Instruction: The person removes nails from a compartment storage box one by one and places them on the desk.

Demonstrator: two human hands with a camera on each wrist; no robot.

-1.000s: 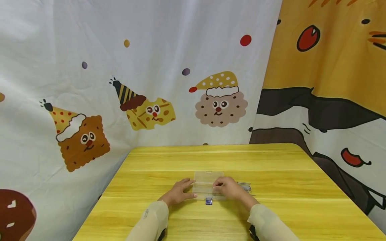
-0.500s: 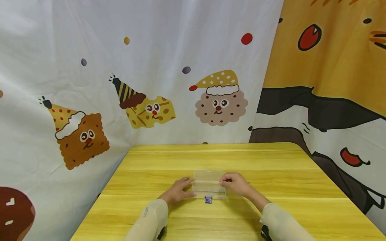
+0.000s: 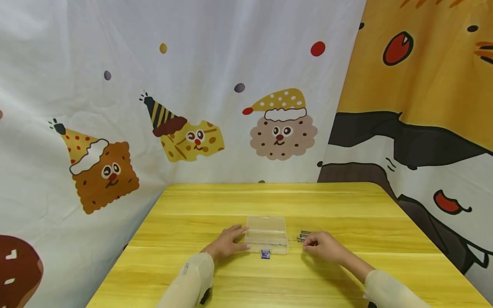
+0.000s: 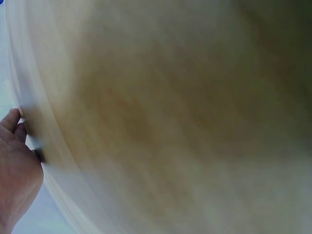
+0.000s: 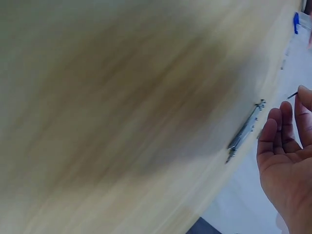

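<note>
A clear plastic box (image 3: 266, 246) lies on the table with its lid raised back, a blue latch (image 3: 265, 254) at its front. Along the box's left side rests my left hand (image 3: 227, 244), thumb and fingers spread and fairly straight; the left wrist view catches only part of that hand (image 4: 18, 170). Right of the box lies a small pile of nails (image 3: 303, 236). Just in front of them is my right hand (image 3: 322, 246). Its thumb and forefinger pinch a nail (image 5: 292, 95), whose thin dark tip shows in the right wrist view. One thin dark line appears inside the box.
The yellow wood-grain table (image 3: 208, 201) reaches back to a white curtain (image 3: 215, 55) printed with cartoon snacks. Another curtain with a large orange figure (image 3: 423, 85) hangs along the right side.
My right hand has moved right, from above the box to beside the nails, which it partly hid before. My left hand has stayed at the box's left side.
</note>
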